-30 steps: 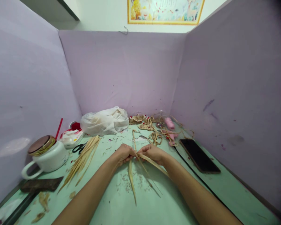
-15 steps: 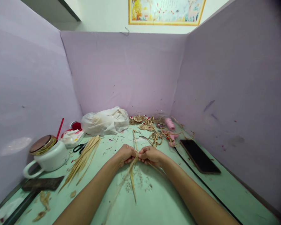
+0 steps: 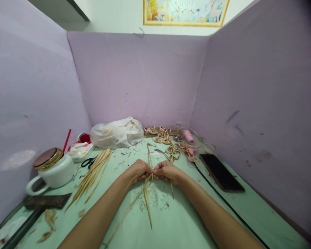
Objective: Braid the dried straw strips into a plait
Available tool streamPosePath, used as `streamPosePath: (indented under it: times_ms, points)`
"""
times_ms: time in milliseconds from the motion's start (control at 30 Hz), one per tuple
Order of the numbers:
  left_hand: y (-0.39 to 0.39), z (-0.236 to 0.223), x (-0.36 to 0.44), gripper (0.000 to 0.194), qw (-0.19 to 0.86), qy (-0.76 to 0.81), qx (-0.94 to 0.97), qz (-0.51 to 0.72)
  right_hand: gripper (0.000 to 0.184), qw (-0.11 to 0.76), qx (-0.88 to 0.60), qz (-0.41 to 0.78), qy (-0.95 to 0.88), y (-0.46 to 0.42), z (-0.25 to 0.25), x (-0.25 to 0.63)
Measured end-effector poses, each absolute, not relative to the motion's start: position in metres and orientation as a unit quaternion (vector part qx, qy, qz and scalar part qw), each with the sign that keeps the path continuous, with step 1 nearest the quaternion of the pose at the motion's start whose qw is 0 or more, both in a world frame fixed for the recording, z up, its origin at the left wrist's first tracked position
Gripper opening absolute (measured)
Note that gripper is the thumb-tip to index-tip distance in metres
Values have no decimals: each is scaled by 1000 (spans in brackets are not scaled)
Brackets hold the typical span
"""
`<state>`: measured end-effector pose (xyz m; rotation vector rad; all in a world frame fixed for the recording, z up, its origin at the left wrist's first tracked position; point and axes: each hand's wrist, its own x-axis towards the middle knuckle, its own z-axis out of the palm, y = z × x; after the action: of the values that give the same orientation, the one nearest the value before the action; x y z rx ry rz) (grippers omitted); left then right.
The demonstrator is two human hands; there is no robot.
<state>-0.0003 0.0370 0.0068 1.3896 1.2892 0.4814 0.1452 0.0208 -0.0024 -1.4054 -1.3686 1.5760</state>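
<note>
My left hand [image 3: 140, 171] and my right hand [image 3: 166, 171] meet at the middle of the table, both closed in a pinch on a straw braid [image 3: 149, 155]. The finished plait runs away from me, beyond the fingertips. Loose straw strands [image 3: 147, 204] hang toward me from between the hands; one long pale strand trails to the lower left. Another strand end sticks out below my right hand. To the left of my forearm lies a fanned bundle of dry straw strips [image 3: 94, 174], with black-handled scissors [image 3: 88, 162] beside it.
At left stand a white mug [image 3: 57, 173] with a lidded jar top and a hammer-like tool [image 3: 48, 202]. A white plastic bag [image 3: 116, 133] sits at the back. Woven pieces [image 3: 162, 138], a pink thread spool [image 3: 188, 136], a phone [image 3: 221, 172] and a black cable [image 3: 217, 195] occupy the right.
Both hands stay nearly in place at the braid. The strand by my right hand now hangs down more steeply, and the long left strand has shifted slightly.
</note>
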Motion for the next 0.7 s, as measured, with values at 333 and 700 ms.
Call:
streamPosePath:
  times_ms: [333,700]
  points:
    - [32,15,0,6,531,518,639,204,16,282,-570,601,-484,18,-1,140]
    - [16,33,9,5,309,615,712,141,3,323,-570,584,-479,17,-5,136]
